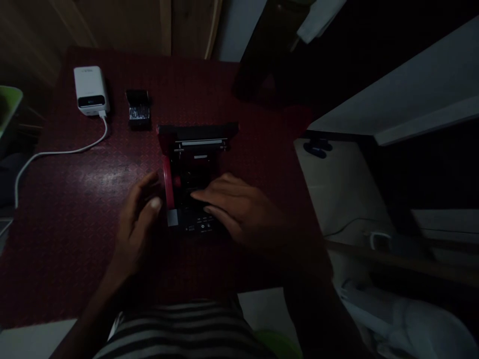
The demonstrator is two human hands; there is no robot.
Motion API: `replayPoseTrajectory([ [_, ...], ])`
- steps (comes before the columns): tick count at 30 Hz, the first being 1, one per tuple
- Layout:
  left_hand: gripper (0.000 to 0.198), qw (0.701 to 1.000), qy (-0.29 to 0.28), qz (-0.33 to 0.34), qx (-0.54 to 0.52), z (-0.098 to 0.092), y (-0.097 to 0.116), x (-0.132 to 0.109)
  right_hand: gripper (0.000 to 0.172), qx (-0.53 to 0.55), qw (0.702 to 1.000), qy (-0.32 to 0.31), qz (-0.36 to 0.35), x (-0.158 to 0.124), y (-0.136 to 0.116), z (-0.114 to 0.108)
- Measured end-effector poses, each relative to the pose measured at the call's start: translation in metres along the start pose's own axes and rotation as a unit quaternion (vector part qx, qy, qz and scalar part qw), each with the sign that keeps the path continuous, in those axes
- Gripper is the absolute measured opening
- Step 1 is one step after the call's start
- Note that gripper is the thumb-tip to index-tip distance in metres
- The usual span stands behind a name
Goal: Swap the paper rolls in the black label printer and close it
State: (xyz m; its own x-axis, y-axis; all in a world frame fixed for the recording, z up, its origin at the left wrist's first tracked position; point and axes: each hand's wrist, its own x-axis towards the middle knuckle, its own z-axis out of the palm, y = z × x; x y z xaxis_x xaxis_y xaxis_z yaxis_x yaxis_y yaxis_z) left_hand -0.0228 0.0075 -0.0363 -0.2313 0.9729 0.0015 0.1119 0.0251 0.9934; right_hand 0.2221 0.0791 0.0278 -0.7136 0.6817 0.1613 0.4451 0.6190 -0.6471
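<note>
A black-and-red machine that looks like a label printer (194,228) rests on the dark red table, its black lid (202,133) raised at the back. White marks and buttons show on its front panel, and a red upright side wall (168,183) stands at its left. My right hand (239,204) reaches over from the right, index finger stretched into the dark bay and thumb a little apart from it. Nothing shows between those fingers, though the bay is too dark to see well. Beside the red wall, my left hand (136,219) is half curled with fingers apart, holding nothing.
At the back left lie a white power bank (90,87) with a plugged-in white cable (71,151) and a small black item with a patterned face (139,112). A tall dark cylinder (264,47) stands at the back right. Slippers (317,148) lie on the floor.
</note>
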Motion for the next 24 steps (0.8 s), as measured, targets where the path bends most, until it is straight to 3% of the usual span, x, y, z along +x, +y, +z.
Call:
replayPoseTrajectory([
  [5, 0.066, 0.993, 0.024, 0.111, 0.036, 0.002, 0.032, 0.062, 0.031, -0.096, 0.987, 0.122, -0.049, -0.005, 0.006, 0.024],
  [9, 0.037, 0.992, 0.043, 0.119, 0.016, 0.019, 0.046, 0.091, 0.032, -0.154, 0.964, 0.211, -0.045, -0.018, -0.005, 0.031],
  [12, 0.027, 0.993, 0.058, 0.100, -0.015, 0.027, 0.050, 0.082, 0.029, -0.209, 0.953, 0.217, -0.009, -0.028, -0.017, 0.035],
  [15, 0.008, 0.996, 0.066, 0.058, -0.013, 0.027, 0.045, 0.058, 0.029, -0.274, 0.936, 0.222, -0.013, -0.036, -0.024, 0.042],
  [17, 0.047, 0.998, 0.054, 0.002, -0.029, 0.024, 0.038, 0.040, 0.031, -0.301, 0.925, 0.230, -0.011, -0.040, -0.026, 0.047],
  [19, 0.062, 0.998, 0.031, -0.029, -0.053, 0.023, 0.030, 0.025, 0.029, -0.308, 0.920, 0.244, 0.004, -0.042, -0.026, 0.052],
  [24, 0.060, 0.992, -0.014, -0.108, -0.067, 0.024, 0.020, 0.007, 0.024, -0.234, 0.938, 0.257, 0.010, -0.041, -0.022, 0.057],
])
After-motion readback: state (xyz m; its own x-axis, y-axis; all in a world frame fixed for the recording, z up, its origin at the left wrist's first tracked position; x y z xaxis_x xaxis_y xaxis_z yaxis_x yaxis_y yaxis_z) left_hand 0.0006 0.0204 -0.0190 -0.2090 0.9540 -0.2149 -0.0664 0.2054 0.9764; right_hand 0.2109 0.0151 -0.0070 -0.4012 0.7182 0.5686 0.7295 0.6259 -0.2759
